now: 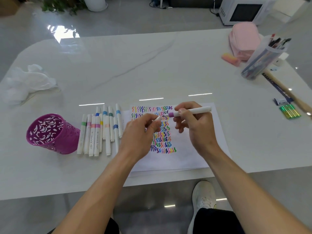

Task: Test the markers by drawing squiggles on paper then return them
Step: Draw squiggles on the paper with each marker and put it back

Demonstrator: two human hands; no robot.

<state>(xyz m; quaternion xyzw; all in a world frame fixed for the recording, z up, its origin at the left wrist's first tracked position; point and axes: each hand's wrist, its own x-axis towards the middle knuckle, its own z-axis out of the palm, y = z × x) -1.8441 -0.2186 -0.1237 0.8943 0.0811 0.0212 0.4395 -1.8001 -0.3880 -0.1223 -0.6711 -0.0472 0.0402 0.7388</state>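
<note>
Currently grips a white marker [190, 111] with a purple band in the right hand [194, 127], fingers curled round the barrel, uncapped purple tip aimed left over the paper [194, 152]. Pinches the small white cap [157, 118] between thumb and fingertips of the left hand [140, 132], just beside that tip and slightly apart from it. Cannot tell whether the tip touches the sheet. Covers, with the left hand and wrist, part of the coloured squiggles [163, 137] filling the sheet's left half, as well as the sheet's left edge. Just left of the paper, on the white worktop [152, 68]: a row of white markers [99, 132] with coloured bands, lying side by side, some overlapping. Next to the row, further left: a purple cut-out cup [50, 134]. Near the far left edge: a crumpled white plastic bag [25, 81]. Well apart on the right: a clear holder of pens [263, 59], a pink pouch [243, 41] behind it, a pink-orange eraser [230, 59] beside the pouch, a wooden handle [287, 93] and a small green pack [289, 112]. Beyond the worktop, on the floor: a white microwave [243, 10].
</note>
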